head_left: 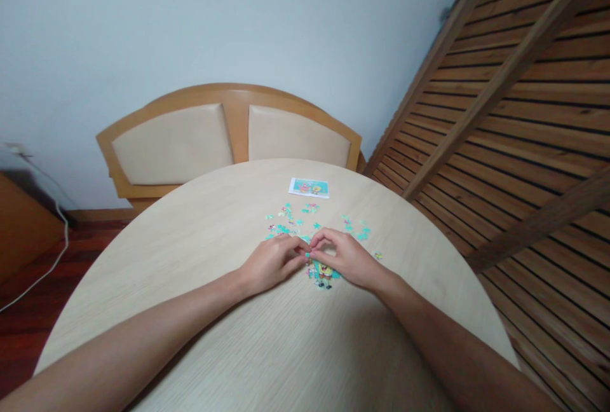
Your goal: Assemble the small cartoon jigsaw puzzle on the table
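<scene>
Your left hand (277, 262), right hand (350, 258) meet at teal piece (307, 255), prolly for finer control; can't tell which grips.

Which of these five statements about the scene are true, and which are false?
1. The white-bordered rectangular picture card lies beyond the scattered, mostly teal puzzle pieces. True.
2. The partly joined puzzle with a yellow cartoon figure lies beside the card. False: it lies nearer the person, by the hands.
3. The left hand and right hand have their fingertips close together. True.
4. The brown slatted wooden structure stands left of the pale, curved-edge table. False: it stands on the right.
5. The thin white cable lies across the table. False: it runs down to the floor.
</scene>
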### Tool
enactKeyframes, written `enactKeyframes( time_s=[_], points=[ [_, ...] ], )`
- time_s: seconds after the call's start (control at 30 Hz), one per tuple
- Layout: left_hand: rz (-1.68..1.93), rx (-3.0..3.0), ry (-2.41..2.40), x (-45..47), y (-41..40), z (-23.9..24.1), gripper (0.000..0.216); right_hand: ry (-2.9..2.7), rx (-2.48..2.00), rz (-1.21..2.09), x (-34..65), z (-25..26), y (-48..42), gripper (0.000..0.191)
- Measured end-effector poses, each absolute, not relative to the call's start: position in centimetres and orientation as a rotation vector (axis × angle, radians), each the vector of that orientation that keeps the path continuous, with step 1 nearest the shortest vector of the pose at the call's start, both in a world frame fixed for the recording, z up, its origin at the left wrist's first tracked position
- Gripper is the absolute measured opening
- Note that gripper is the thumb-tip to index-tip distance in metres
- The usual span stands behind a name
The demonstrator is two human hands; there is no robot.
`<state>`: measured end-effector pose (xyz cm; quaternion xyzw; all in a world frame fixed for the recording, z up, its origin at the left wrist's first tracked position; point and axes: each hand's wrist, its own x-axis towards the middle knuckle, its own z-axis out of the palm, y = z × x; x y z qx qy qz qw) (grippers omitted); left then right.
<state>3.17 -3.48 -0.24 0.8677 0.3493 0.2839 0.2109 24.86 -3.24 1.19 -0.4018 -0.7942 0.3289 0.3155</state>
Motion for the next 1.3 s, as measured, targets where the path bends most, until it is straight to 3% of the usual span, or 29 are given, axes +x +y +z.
enactKeyframes(
  time_s=[0.2,0.4,1.3],
  points=[
    [0.801,2.322,0.97,3.1,-3.3,-0.5,0.014,-2.279,-0.998,0.735,26.4,1.5,-2.9,0.009],
    [0.784,2.346,0.923,2.8,-3.1,-0.5,0.018,-2.47,-0.897,0.705,28.2,1.7,-2.6,0.026],
    [0.673,2.539,0.858,2.6,-2.5,-0.8,0.019,-2.513,-0.836,0.658,27.3,0.9,-2.6,0.021]
  ],
)
